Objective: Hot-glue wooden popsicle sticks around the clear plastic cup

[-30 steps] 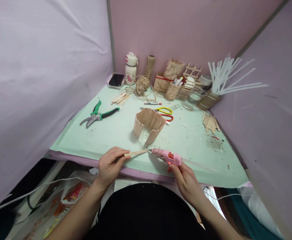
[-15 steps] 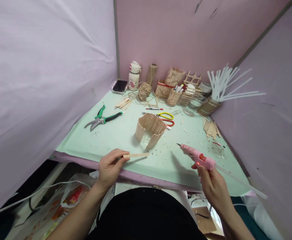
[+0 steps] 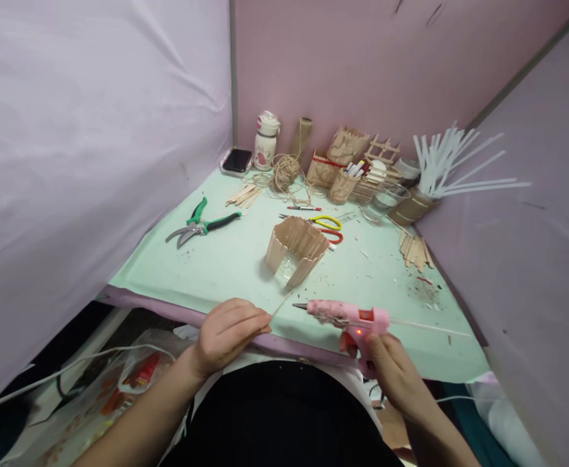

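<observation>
Pinched in my left hand (image 3: 233, 331) is a thin wooden craft stick (image 3: 281, 304), turned edge-on near the table's front edge. My right hand (image 3: 391, 366) grips a pink hot glue gun (image 3: 347, 316) by its handle; a small red light glows on it and a clear glue stick (image 3: 435, 326) pokes out of its back. The gun's nozzle points left, close to the far end of the craft stick; whether they touch I cannot tell. Just beyond stands a holder made of craft sticks (image 3: 306, 240), with a gap in its near side and a clear bottom.
Green-handled pruning shears (image 3: 194, 227) lie open on the left. Behind the holder are yellow-and-red scissors (image 3: 327, 224) and a pen (image 3: 303, 208). Twine (image 3: 285, 172), a bottle (image 3: 266, 143), a phone (image 3: 237, 161) and stick-made holders line the back. Glue sticks (image 3: 440, 162) and loose craft sticks (image 3: 414, 251) are right.
The glue gun has moved left and levelled, its nozzle now near the craft stick. My left hand has turned, so the stick shows its thin edge. The view has shifted slightly.
</observation>
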Available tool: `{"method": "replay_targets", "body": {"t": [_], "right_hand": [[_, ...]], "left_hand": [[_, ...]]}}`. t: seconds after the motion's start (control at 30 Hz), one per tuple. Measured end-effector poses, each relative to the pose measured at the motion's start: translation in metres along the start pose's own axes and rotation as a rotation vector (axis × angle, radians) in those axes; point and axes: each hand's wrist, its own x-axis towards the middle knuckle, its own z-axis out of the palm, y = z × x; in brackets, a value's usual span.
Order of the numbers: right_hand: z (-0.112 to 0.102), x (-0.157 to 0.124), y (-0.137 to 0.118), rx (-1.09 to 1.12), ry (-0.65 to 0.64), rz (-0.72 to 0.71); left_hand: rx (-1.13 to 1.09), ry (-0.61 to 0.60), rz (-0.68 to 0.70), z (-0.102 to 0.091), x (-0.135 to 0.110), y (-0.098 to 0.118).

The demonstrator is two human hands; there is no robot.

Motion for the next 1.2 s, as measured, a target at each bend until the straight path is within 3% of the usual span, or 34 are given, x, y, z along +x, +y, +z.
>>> {"method": "replay_targets", "body": {"t": [0.23, 1.2], "right_hand": [[0.013, 0.009, -0.004, 0.026, -0.06, 0.014], [0.016, 0.015, 0.0, -0.041, -0.016, 0.004]], "left_hand": [[0.037, -0.044, 0.029, 0.004, -0.004, -0.001], [0.024, -0.061, 0.004, 0.006, -0.006, -0.001]]}}
